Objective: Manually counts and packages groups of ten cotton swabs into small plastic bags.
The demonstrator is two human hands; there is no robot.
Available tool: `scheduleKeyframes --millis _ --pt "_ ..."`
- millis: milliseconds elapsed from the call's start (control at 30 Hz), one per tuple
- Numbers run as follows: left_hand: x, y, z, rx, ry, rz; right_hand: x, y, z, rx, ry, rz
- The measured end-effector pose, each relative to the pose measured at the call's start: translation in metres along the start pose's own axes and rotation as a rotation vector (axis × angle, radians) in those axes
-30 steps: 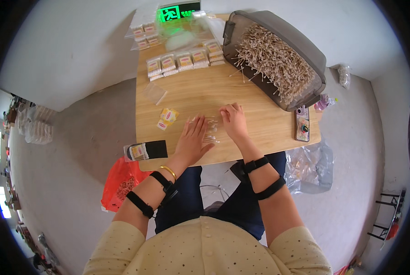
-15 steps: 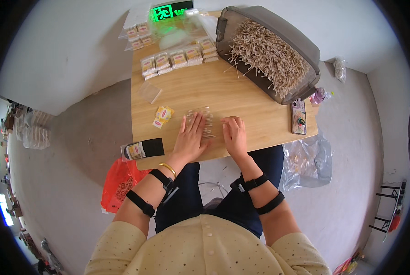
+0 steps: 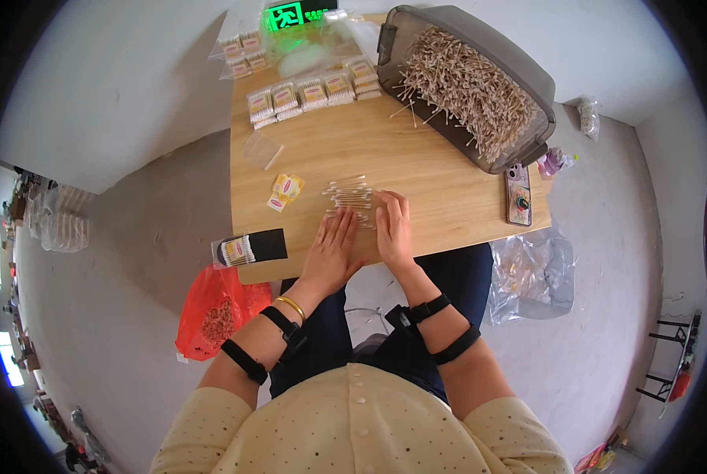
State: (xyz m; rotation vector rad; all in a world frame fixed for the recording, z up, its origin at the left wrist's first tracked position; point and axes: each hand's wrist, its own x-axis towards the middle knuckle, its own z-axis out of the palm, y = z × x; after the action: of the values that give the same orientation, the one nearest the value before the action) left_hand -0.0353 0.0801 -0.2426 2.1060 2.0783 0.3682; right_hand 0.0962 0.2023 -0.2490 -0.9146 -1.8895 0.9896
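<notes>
Several cotton swabs lie side by side on the wooden table in front of me, roughly lined up crosswise. My left hand rests with its fingers stretched flat on the near part of these swabs. At their right ends stands my right hand, fingers extended and slightly bent, the tips touching or nearly touching the swab tips. Left of the swabs lie small yellow-and-white cards. A packed bag of swabs sits on a black pad at the table's near left corner.
A tilted grey bin full of loose swabs stands at the back right. Packed swab bags line the back left, near clear plastic bags. A phone lies at the right edge. A red bag hangs below the left side.
My left hand has drawn back toward me, uncovering more swabs. The right hand has moved left to the swabs' ends, and its fingers are straighter.
</notes>
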Motion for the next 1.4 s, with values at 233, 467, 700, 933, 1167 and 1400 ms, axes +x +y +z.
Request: scheduleKeyframes --millis 233,467,700,933,1167,1400 --pt "-0.016 0.002 0.001 -0.012 -0.023 0.031 -0.002 0.004 0.002 -0.005 0.007 0.017" --pt "-0.021 0.005 -0.001 0.011 -0.043 0.037 -0.002 0.002 0.001 0.002 0.007 0.035" --pt "-0.012 -0.001 0.000 0.018 -0.034 0.045 0.000 0.006 0.006 0.059 0.035 0.025" --pt "-0.002 -0.012 0.002 0.024 0.070 0.003 -0.001 -0.004 0.031 0.137 0.081 -0.001" --pt "0.035 -0.033 0.004 -0.060 0.166 -0.085 0.003 -0.004 0.022 0.168 0.142 0.029" --pt "0.049 -0.048 -0.002 -0.086 0.164 -0.115 0.007 0.008 0.008 0.130 0.125 0.070"
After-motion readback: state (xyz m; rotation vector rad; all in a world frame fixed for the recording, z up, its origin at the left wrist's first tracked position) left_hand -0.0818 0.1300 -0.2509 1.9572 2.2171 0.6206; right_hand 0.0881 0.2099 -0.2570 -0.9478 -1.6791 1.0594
